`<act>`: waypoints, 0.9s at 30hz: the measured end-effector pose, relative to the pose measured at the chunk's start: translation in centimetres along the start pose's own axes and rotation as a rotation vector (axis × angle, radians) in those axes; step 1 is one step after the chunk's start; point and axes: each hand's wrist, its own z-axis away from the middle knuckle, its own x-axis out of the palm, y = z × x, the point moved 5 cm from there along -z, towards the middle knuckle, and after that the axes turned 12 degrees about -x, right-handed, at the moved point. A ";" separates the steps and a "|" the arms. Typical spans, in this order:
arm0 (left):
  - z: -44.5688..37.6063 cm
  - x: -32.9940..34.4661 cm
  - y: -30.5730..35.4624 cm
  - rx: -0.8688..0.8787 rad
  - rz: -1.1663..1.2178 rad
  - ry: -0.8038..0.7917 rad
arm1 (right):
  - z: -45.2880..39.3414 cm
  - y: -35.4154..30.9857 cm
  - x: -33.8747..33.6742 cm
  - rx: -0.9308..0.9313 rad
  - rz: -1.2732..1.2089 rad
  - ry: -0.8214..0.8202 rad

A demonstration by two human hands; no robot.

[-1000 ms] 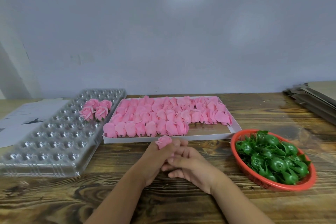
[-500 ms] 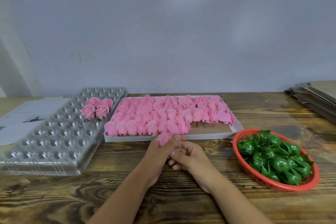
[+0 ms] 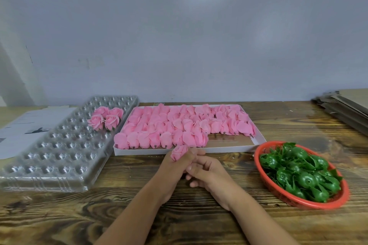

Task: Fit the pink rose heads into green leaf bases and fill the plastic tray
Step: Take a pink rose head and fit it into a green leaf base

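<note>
Left hand point(image 3: 175, 167) gripping rose head point(image 3: 179, 152) near box edge point(image 3: 159, 151), right hand point(image 3: 207, 173) curled, contents hidden

Rose head point(image 3: 179, 152) & both hands point(image 3: 207, 173) edged closer to white box point(image 3: 229, 149) (slightly).

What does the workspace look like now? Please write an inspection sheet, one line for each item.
Surface: brown wooden table with strong grain.
Job's things: clear plastic tray holding four finished pink roses; white flat box of pink rose heads; red oval basket of green leaf bases.
Clutter: white paper sheets far left; cardboard stack far right.
Hands: left hand holds a pink rose head; right hand curled against it, contents hidden.
Cables: nothing seen.
Surroundings: pale blue wall.
</note>
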 end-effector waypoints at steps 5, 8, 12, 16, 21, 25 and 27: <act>0.2 0.2 0.2 -0.003 -0.028 -0.027 | 0.2 -0.3 0.2 0.028 -0.031 -0.079; 0.3 0.3 0.2 -0.010 -0.016 -0.057 | 0.3 -0.4 0.6 0.042 -0.052 -0.125; 0.2 0.2 0.1 -0.026 -0.015 -0.081 | 0.3 -0.3 0.5 0.071 -0.105 -0.144; 0.2 0.1 -0.1 -0.018 -0.055 -0.046 | 0.3 -0.1 0.5 0.069 -0.117 -0.137; 0.0 -0.2 -0.1 0.002 -0.071 0.005 | 0.1 0.0 0.3 0.041 -0.099 -0.103; -0.1 -0.1 -0.2 -0.008 -0.077 0.001 | 0.1 0.1 0.2 0.054 -0.105 -0.104; -0.1 -0.1 -0.2 -0.012 -0.072 0.007 | 0.1 0.2 0.2 0.062 -0.104 -0.115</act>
